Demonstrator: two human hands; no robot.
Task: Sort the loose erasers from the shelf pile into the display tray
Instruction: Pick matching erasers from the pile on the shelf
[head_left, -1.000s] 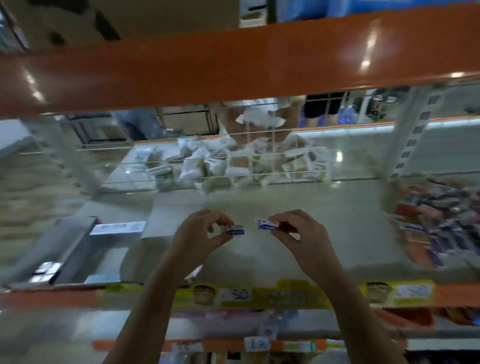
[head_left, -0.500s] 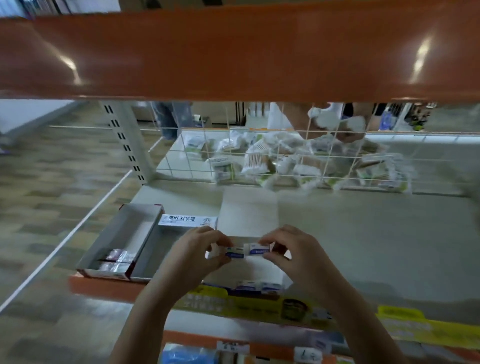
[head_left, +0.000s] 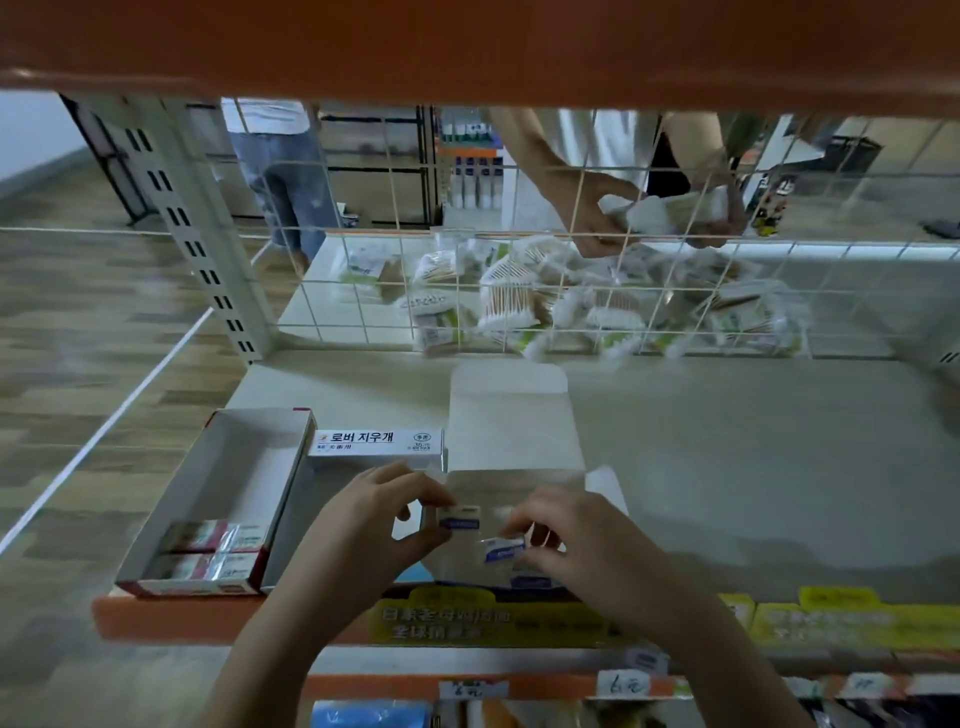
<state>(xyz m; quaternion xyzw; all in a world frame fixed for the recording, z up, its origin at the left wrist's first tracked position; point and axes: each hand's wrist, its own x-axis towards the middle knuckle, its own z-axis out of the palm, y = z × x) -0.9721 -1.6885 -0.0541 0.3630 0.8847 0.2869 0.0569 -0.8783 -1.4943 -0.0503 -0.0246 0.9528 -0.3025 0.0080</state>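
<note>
Erasers first: I have two small white rectangular erasers in blue-printed sleeves, one per hand, both held over the open white cardboard display tray (head_left: 511, 452) at the front edge of the shelf. My left hand (head_left: 363, 525) pinches the upper blue-banded eraser (head_left: 459, 518) between thumb and fingertips, the fingers clamped on its left end so the label faces up. My right hand (head_left: 587, 545) pinches the lower blue-banded eraser (head_left: 503, 550) at its right end, tilted slightly, at about five o'clock from the first and just beside it. I judge the end-grips leave the long faces free, so each piece can be lowered flat into the tray.

The tray's lid flap stands open toward twelve o'clock, which keeps the mouth clear. A few blue-labelled pieces already seem to lie at the tray's near end, at six o'clock, partly hidden by my hands.

At nine o'clock sits a long red-edged cardboard box (head_left: 223, 499) with red-wrapped packs at its near end, and beside it a white printed carton (head_left: 376, 442). Beyond the white wire grid (head_left: 519, 228) at twelve o'clock lie bagged cotton swabs (head_left: 511, 299) (another person's hands work there, not mine).

The loose pile itself I cannot see.
</note>
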